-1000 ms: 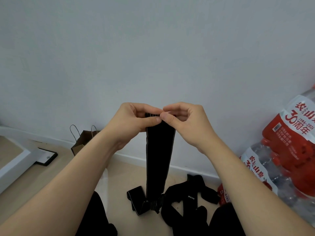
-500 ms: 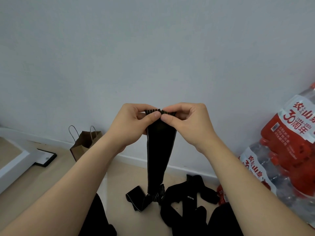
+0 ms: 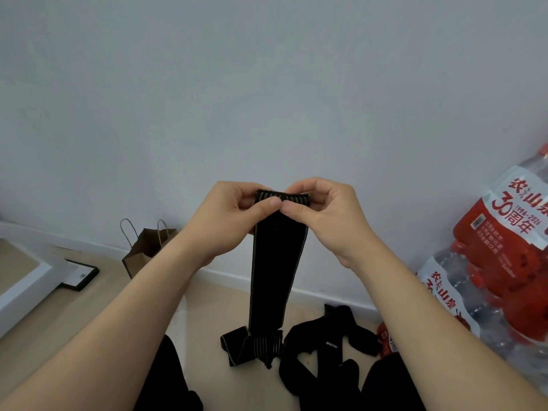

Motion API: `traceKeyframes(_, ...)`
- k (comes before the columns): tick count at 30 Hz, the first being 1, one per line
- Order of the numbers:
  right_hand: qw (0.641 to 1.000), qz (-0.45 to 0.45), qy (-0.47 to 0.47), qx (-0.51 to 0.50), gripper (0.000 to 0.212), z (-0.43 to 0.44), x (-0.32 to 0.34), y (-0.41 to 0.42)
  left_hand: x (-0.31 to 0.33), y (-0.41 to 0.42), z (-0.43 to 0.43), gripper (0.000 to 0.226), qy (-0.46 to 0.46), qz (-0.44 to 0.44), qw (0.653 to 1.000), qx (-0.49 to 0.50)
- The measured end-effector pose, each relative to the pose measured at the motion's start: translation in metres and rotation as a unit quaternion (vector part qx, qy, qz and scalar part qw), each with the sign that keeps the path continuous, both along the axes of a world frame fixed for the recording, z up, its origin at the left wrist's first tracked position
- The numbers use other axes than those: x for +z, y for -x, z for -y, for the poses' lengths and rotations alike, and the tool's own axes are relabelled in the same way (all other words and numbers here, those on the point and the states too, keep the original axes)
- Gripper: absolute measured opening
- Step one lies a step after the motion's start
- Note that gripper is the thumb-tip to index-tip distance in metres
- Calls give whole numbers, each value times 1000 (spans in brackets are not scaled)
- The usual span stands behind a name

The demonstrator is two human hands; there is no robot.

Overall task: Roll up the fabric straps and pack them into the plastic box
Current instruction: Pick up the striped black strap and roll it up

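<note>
We are pinching the top of the black strap (image 3: 275, 277) with our left hand (image 3: 225, 221) and right hand (image 3: 329, 218), just starting the roll. Most of it is hanging down. Other straps (image 3: 323, 345) are lying on the floor (image 3: 89, 321).

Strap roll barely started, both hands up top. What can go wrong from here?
1. The roll is small, pinched only between thumbs and fingers of the left hand and right hand; a slip would likely unwind it.
2. The strap hangs long, its tail bunched on the floor beside other black straps; it may drag, snag or roll skewed.
</note>
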State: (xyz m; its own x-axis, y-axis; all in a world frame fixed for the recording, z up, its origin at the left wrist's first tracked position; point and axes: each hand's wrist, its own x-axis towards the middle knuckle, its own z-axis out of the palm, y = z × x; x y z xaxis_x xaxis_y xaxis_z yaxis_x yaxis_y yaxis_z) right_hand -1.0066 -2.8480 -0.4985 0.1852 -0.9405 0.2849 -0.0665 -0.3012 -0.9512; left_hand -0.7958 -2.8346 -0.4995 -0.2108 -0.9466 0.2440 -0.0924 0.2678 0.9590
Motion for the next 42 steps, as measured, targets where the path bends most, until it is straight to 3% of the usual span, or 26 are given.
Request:
traceKeyframes(4, 1000, -3, -11, 12, 5, 1, 3, 3, 1, -1, -2, 20, 16, -5, 1000, 14)
traceKeyframes(6, 1000, -6, -12, 6, 12, 1, 3, 2, 1, -2, -2, 22, 8, -19, 1000, 8)
traceKeyframes(9, 1000, 25, 1, -1, 3, 1, 3, 2, 1, -2, -2, 20, -9, -52, 999, -13)
traceKeyframes(12, 999, 33, 23, -2, 12, 0, 3, 2, 2, -2, -2, 15, -6, -74, 997, -14)
traceKeyframes(15, 999, 20, 26, -4, 24, 1, 2, 1, 1, -4, 0, 19, 14, -49, 998, 22)
traceKeyframes(17, 1000, 6, 14, 6, 16, 1, 1, 0, 0, -5, 1, 26, 9, -41, 999, 33)
traceKeyframes(21, 997, -71, 32, -2, 7, 1, -2, -1, 0, -6, 1, 15, 18, 13, 999, 39)
traceKeyframes(24, 998, -44, 40, 4, 17, 1, -2, -1, 3, -3, -3, 4, -12, 2, 1000, 8)
traceKeyframes(26, 998, -35, 46, 3, 20, 0, -1, -2, 4, -3, -3, 11, -19, -23, 1000, 4)
traceKeyframes(31, 1000, -11, -6, 20, 13, 0, -1, -5, 0, -4, -2, 3, 20, -33, 997, 63)
traceKeyframes(34, 1000, -31, -1, 5, 9, 1, 0, -5, 0, -3, -4, 10, 38, -33, 997, 62)
traceKeyframes(40, 999, 27, 21, -7, 18, 1, 1, -4, 2, -4, -3, 14, 6, -23, 1000, 9)
traceKeyframes(42, 999, 31, 2, 5, 12, 1, 1, -4, 0, -5, -3, 16, 23, -13, 999, 18)
